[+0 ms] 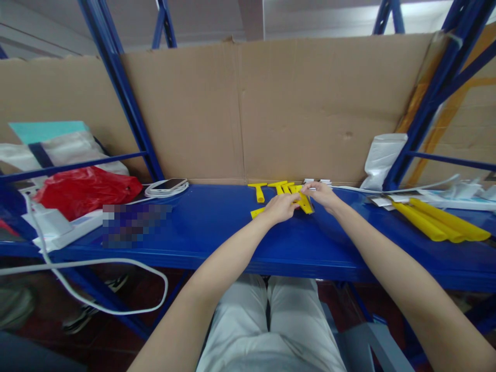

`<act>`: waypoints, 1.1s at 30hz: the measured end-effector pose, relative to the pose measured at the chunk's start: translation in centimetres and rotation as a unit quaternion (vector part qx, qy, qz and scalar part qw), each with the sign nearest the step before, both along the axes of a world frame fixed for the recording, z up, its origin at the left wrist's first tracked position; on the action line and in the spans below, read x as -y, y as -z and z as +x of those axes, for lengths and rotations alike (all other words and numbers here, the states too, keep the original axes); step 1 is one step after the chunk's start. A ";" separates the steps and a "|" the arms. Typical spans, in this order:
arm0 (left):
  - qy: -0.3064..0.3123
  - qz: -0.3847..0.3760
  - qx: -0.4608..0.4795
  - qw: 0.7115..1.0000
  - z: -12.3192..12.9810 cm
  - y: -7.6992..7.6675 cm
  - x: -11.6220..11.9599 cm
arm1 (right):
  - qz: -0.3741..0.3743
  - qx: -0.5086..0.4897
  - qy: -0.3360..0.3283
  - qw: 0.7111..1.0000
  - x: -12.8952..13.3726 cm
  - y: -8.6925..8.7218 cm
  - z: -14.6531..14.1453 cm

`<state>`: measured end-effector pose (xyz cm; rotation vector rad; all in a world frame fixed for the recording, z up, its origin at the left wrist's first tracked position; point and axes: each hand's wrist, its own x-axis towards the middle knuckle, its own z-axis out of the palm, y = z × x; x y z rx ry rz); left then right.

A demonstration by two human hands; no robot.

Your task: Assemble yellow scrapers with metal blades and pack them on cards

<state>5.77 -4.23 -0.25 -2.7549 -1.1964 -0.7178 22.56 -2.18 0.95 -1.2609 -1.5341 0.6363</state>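
Both hands meet over a small group of yellow T-shaped scrapers at the back middle of the blue table (pixel 217 222). My left hand (pixel 284 206) has its fingers closed on the lower side of one yellow scraper (pixel 306 204), which stands tilted between my hands. At that scraper's upper end, the fingertips of my right hand (pixel 321 194) are pinched together. Another yellow T-shaped scraper (pixel 259 192) lies flat to the left, handle toward me. Several more overlap behind my left hand, and a yellow piece (pixel 257 212) shows partly from under my left wrist.
On the right lie long yellow curved pieces (pixel 437 222) near a white power strip. A white plastic pouch (pixel 383 160) leans against the cardboard wall (pixel 302 108). To the left are a phone (pixel 172 184) on a coiled cable and a red plastic bag (pixel 89 191). Blue posts flank the table.
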 end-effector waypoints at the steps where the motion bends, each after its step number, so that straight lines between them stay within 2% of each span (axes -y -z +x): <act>1: -0.001 0.001 -0.003 1.000 0.0 0.0 0.0 | 0.001 0.003 0.004 1.000 0.2 0.0 -0.1; 9: -0.015 0.003 -0.046 0.999 0.0 -0.1 0.4 | -0.005 0.028 0.019 0.999 0.4 -0.1 -0.5; 16: -0.015 0.008 -0.050 0.999 0.1 -0.4 0.7 | -0.011 -0.069 0.047 0.996 0.0 -0.1 -0.9; 18: -0.020 0.010 -0.039 0.999 0.1 -0.4 0.7 | -0.039 -0.067 0.034 0.996 0.3 -0.3 -0.7; 25: -0.056 0.000 -0.013 0.998 -0.3 -0.4 0.2 | -0.138 0.030 -0.029 0.990 1.3 -1.0 -0.1; 33: -0.096 -0.002 -0.008 0.995 -0.1 0.0 -0.2 | -0.095 0.030 -0.046 0.994 1.1 -0.8 -0.5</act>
